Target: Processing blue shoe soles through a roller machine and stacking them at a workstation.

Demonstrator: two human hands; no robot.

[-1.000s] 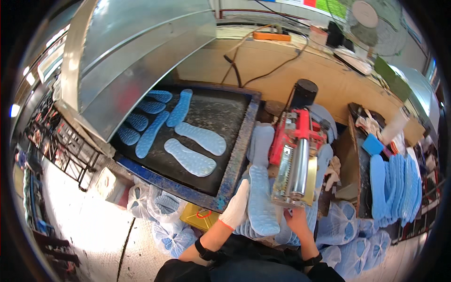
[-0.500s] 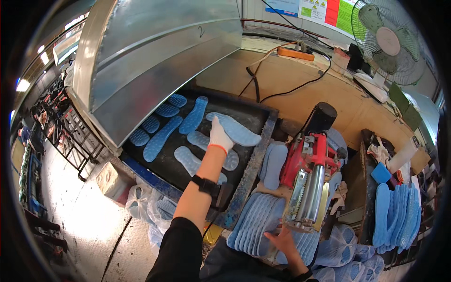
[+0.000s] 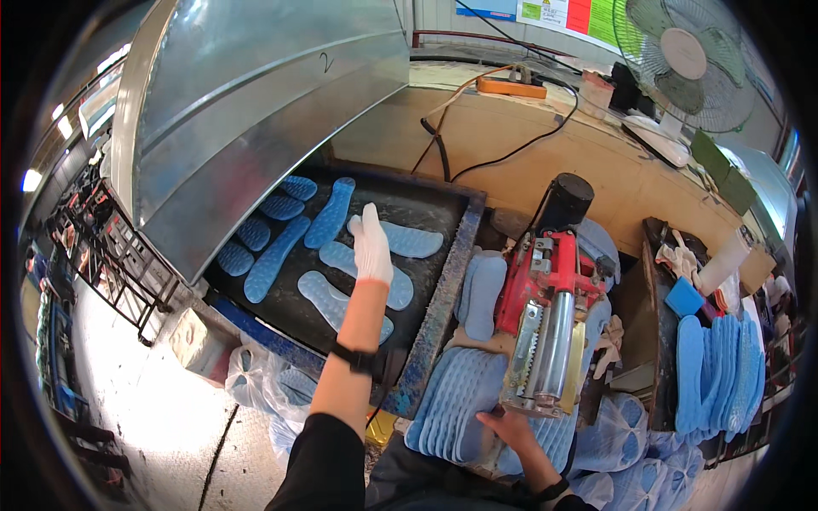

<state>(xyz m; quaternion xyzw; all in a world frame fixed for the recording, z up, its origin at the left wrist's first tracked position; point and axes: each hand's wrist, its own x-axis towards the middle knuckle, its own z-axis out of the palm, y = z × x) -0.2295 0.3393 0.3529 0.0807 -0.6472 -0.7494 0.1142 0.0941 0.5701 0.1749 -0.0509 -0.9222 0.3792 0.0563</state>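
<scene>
A: Where's the insole [image 3: 413, 242]?
B: Flat on the black tray [image 3: 417, 204], toward its right side, left end partly behind the gloved left hand [image 3: 372, 249].
A: Hands?
B: Left: fingers straight, can't tell if gripping. Right hand [image 3: 515, 433]: bare, at the edge of the insole stack [image 3: 456, 396], grip unclear.
A: Handling?
B: Probably light, bendy, cushiony, not fragile. I'd pinch mid-length side edges; ends likely droop.
</scene>
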